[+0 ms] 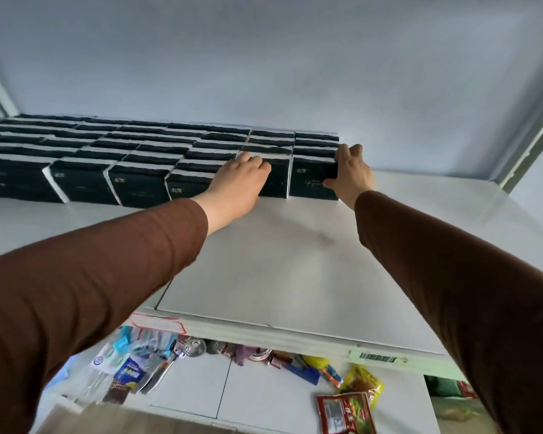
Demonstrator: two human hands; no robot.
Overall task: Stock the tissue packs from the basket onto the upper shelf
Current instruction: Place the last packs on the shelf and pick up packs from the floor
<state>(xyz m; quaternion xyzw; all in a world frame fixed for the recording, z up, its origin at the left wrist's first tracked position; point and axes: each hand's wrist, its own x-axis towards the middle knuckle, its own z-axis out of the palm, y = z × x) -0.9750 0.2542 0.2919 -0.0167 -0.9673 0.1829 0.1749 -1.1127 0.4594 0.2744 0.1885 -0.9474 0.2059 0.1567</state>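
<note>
Looking from the left side, the tissue packs stand in many rows on the upper shelf, dark wrappers with white ends, one pressed against the next, filling the back part of the shelf up to the pale wall. The front part of the shelf is bare. The basket is not in view, so I cannot say how many packs remain in it.

More to the middle, the left hand lies on the front row with the palm down and the fingers spread flat on top of one pack. It closes around nothing; it seems to press or steady the row.

To the right, the right hand is at the last pack in the row. Its thumb touches the front lower corner and the fingers curl over the top right edge, so it holds this pack from its free side, probably to push it tight against its neighbour.

I judge these packs to be light and soft: paper in thin film, which gives under the fingers and can be a little slippery. A strong squeeze would dent them, and a pinch on the film alone may slip. It is better to take a pack across its short sides with the whole hand and slide it on the shelf.

Under the shelf edge, small packaged goods lie on a lower shelf.
</note>
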